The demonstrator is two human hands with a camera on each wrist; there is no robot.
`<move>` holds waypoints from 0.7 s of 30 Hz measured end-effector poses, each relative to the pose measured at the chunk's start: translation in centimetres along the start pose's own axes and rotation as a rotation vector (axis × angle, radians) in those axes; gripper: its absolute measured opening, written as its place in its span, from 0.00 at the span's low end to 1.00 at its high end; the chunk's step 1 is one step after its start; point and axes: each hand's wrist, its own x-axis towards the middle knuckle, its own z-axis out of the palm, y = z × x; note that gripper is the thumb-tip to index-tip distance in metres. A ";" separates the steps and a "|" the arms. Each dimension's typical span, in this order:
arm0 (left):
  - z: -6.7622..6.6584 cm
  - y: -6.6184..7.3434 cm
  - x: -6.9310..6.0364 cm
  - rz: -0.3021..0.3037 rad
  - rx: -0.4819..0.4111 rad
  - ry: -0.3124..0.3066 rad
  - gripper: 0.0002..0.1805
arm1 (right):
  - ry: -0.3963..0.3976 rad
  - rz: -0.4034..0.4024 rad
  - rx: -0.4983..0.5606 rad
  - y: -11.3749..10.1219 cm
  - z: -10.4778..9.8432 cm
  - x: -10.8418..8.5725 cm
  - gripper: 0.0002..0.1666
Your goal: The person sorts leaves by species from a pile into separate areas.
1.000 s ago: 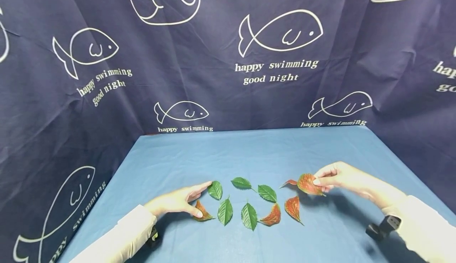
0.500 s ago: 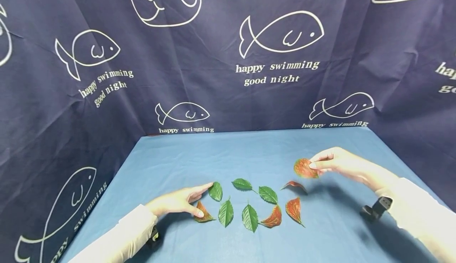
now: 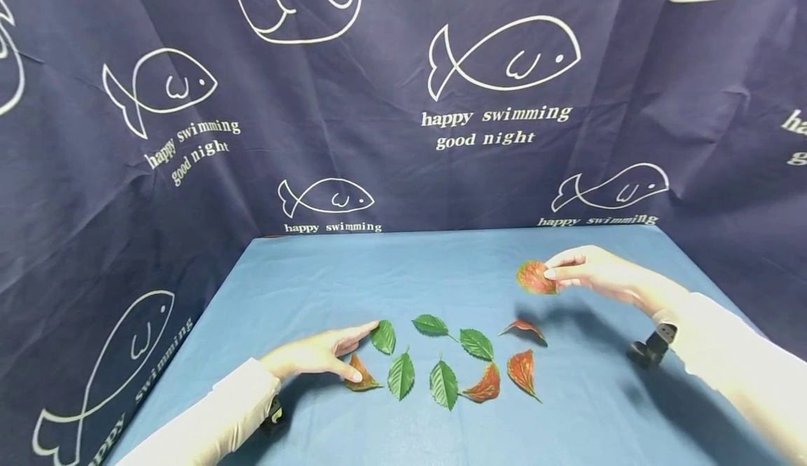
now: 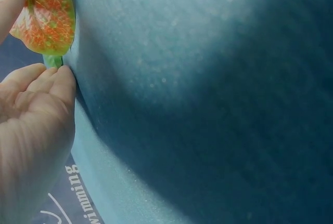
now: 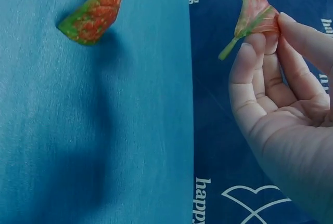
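My right hand [image 3: 595,272] pinches a red-orange leaf [image 3: 534,277] between thumb and fingers, held up over the back right of the table; its stem shows in the right wrist view. Below it a curled red leaf [image 3: 526,329] lies on the cloth. My left hand [image 3: 315,355] lies low at the left, its thumb on a red leaf [image 3: 356,373] and its outstretched fingertips at the edge of a green leaf [image 3: 383,337]. In the left wrist view that red leaf [image 4: 52,18] sits between thumb and fingers, the green one mostly hidden.
Between the hands lie green leaves, among them one at the back [image 3: 431,324] and one in front [image 3: 444,384], with a red leaf [image 3: 484,382] and another red leaf [image 3: 522,373] to their right. The blue tablecloth [image 3: 353,277] meets a dark fish-print curtain [image 3: 391,144] behind.
My right hand has lifted the pinched red leaf up and away toward the back of the table, off the curled red leaf. The left hand has stayed in place.
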 end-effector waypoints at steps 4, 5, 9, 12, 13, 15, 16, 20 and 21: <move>0.0 0.0 0.1 0.007 0.006 0.002 0.52 | -0.013 -0.005 0.020 0.4 -0.4 0.7 0.12; 0.0 0.0 0.1 0.008 0.010 0.004 0.52 | -0.015 -0.004 0.027 0.5 -0.5 0.9 0.12; -0.1 0.0 0.2 0.007 0.019 -0.005 0.52 | -0.018 -0.012 0.070 1.0 -1.0 1.7 0.14; -0.2 0.0 0.4 0.013 0.015 -0.015 0.52 | -0.006 -0.024 0.097 0.8 -1.4 2.1 0.15; -0.2 0.0 0.4 0.013 0.013 -0.014 0.52 | -0.005 -0.031 0.106 0.7 -1.6 2.2 0.15; -0.3 0.0 0.3 0.012 0.004 -0.016 0.52 | 0.005 -0.039 0.108 0.6 -1.7 2.6 0.14; -0.3 0.0 0.3 0.009 0.003 -0.015 0.53 | 0.012 -0.042 0.112 0.6 -1.7 2.8 0.14; -0.2 -0.2 0.1 0.011 -0.004 -0.017 0.53 | 0.038 -0.029 0.122 1.0 -1.6 3.7 0.13; -0.2 -0.2 0.1 0.015 -0.005 -0.019 0.53 | 0.040 -0.025 0.125 1.1 -1.5 4.0 0.14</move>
